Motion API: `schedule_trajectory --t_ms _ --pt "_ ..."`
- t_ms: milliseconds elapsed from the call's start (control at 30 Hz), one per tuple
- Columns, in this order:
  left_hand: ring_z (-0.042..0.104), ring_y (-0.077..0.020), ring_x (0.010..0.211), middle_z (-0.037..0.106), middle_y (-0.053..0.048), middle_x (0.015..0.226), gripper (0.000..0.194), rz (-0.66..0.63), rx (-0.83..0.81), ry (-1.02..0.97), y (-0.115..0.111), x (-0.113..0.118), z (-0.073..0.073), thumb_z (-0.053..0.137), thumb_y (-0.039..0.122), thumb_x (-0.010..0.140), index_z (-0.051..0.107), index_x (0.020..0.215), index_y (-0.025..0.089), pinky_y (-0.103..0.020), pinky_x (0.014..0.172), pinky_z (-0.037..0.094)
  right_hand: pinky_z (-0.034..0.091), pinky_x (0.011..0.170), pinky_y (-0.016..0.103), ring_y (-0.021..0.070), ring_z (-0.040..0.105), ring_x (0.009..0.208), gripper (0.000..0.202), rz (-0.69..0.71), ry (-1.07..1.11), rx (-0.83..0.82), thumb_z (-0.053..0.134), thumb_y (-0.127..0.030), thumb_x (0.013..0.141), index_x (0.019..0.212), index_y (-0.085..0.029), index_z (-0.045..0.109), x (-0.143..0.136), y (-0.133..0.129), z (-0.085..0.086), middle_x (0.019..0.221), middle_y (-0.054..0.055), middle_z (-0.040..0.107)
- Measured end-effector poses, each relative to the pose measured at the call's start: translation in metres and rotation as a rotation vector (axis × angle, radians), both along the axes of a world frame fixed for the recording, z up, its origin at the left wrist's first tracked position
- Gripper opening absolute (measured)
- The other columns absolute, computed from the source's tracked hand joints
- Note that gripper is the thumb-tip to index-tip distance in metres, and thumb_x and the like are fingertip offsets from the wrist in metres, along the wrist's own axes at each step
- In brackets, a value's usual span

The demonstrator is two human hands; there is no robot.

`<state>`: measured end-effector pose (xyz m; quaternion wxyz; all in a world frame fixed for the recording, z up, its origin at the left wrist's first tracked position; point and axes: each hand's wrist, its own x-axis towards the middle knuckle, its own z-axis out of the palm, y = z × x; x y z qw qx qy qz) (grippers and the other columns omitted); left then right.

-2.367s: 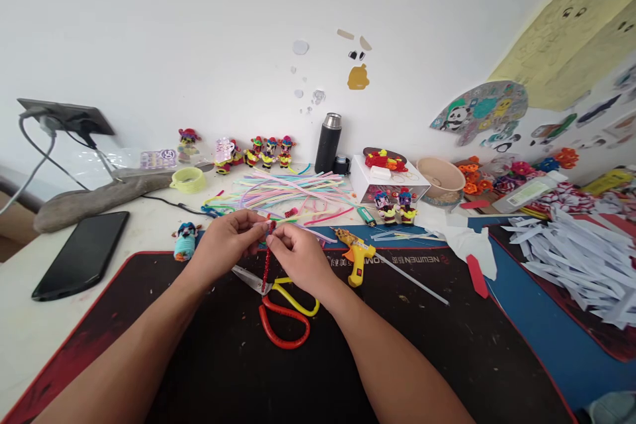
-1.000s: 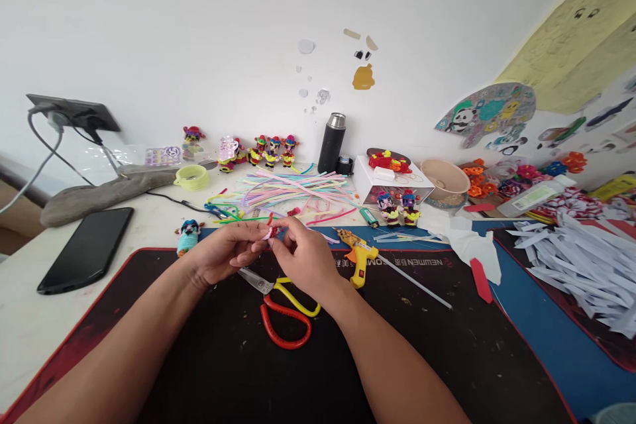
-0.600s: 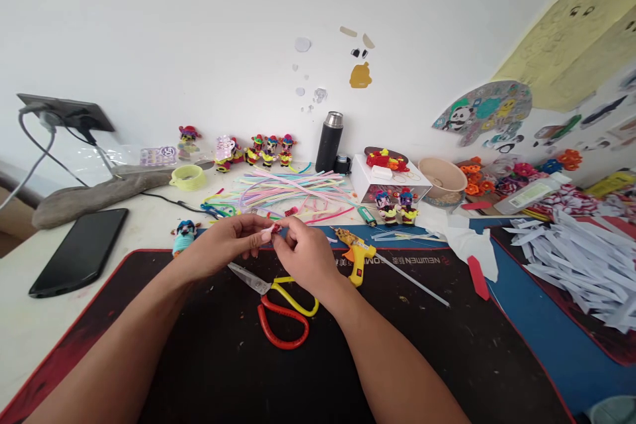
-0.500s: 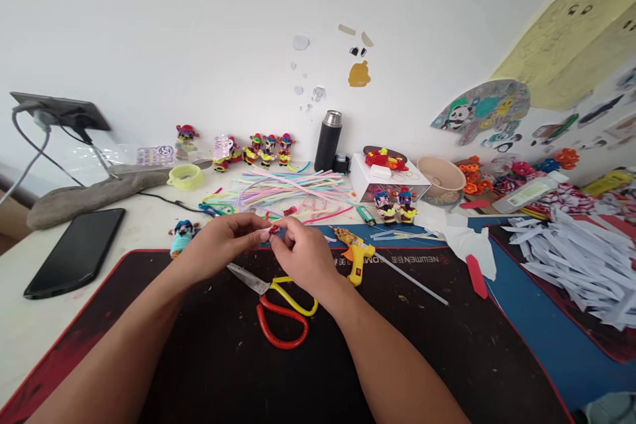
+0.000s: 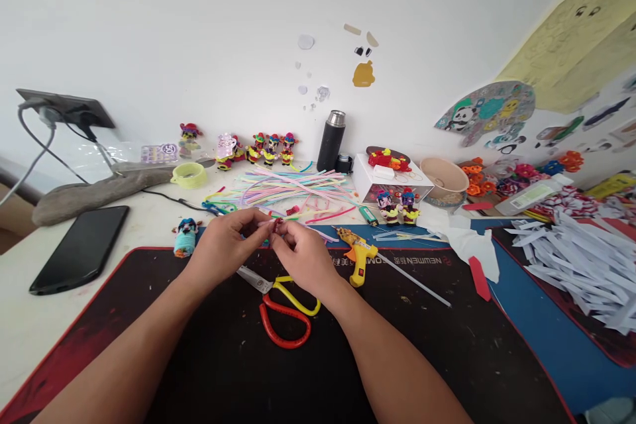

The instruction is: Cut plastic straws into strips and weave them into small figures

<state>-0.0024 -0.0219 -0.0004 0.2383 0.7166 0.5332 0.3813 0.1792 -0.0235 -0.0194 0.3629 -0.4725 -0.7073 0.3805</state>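
So from my end, the left hand point(image 5: 224, 246) and right hand point(image 5: 304, 255) are both pinching one little red fuzzy piece point(image 5: 277, 221) near the black mat point(image 5: 397, 358)'s far edge. Fingers hide most of it, so I'd go light with the fingertips, wrists steady, and mind the scissors point(image 5: 265, 287), blades angled toward the left hand.

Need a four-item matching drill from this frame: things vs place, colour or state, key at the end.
1. black cylindrical flask
2. silver-bladed metal scissors
3. yellow plastic glue gun
4. small dark-red fuzzy piece

A. translucent stick at its rear
B. standing near the white wall
C. between left hand and right hand
D. red and yellow handles

1-B, 2-D, 3-A, 4-C
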Motion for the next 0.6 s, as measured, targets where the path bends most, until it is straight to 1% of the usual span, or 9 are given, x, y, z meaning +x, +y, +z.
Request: schedule_trajectory --t_ms 167,233,333,400,500,600 --pt "0.058 -0.0157 0.062 0.069 0.001 0.069 0.036 0.093 -0.051 -0.036 0.0009 0.0004 0.0017 0.064 0.055 0.091 0.074 0.086 0.02 -0.025 0.058 0.041 0.033 0.053 0.026 0.0119 0.048 0.054 0.02 0.017 0.131 -0.071 0.058 -0.038 0.098 0.092 -0.02 0.066 0.0006 0.0013 -0.0024 0.064 -0.004 0.057" --pt "0.056 -0.0154 0.06 0.068 0.001 0.067 0.037 0.12 -0.081 -0.049 0.0014 0.0011 0.0026 0.065 0.056 0.089 0.074 0.086 0.02 -0.025 0.056 0.039 0.034 0.053 0.026 0.0119 0.049 0.053 0.02 0.012 0.156 -0.071 0.059 -0.038 0.098 0.092 -0.021 0.066 0.0013 0.0013 -0.0026 0.064 -0.004 0.057" --pt "0.052 -0.0147 0.057 0.065 0.002 0.065 0.038 0.14 -0.125 -0.08 0.0021 0.0014 0.003 0.066 0.057 0.087 0.073 0.084 0.02 -0.025 0.054 0.038 0.032 0.052 0.026 0.0118 0.046 0.052 0.02 0.004 0.161 -0.048 0.059 -0.039 0.098 0.092 -0.021 0.066 0.0021 0.0007 -0.0017 0.061 -0.005 0.054" --pt "0.05 -0.0142 0.055 0.062 0.002 0.062 0.04 0.136 -0.179 -0.139 0.0026 0.001 0.0028 0.067 0.059 0.086 0.072 0.083 0.02 -0.025 0.052 0.037 0.03 0.051 0.026 0.0118 0.043 0.052 0.021 -0.006 0.163 -0.035 0.059 -0.039 0.098 0.092 -0.021 0.067 0.0025 0.0005 -0.0009 0.06 -0.005 0.052" --pt "0.049 -0.0135 0.054 0.06 0.003 0.059 0.042 0.093 -0.273 -0.272 0.0034 0.0009 0.0024 0.071 0.062 0.083 0.069 0.078 0.02 -0.024 0.051 0.038 0.029 0.052 0.027 0.0119 0.042 0.053 0.021 -0.012 0.16 -0.03 0.059 -0.04 0.098 0.092 -0.021 0.067 0.0025 0.001 -0.0005 0.061 -0.005 0.052" --pt "0.05 -0.0125 0.052 0.06 0.002 0.057 0.042 0.054 -0.344 -0.407 0.0047 0.0023 0.0015 0.077 0.059 0.08 0.067 0.072 0.019 -0.023 0.05 0.038 0.029 0.052 0.027 0.0121 0.042 0.054 0.021 -0.002 0.155 -0.034 0.059 -0.039 0.098 0.092 -0.021 0.067 0.0022 0.0016 -0.001 0.063 -0.004 0.053"
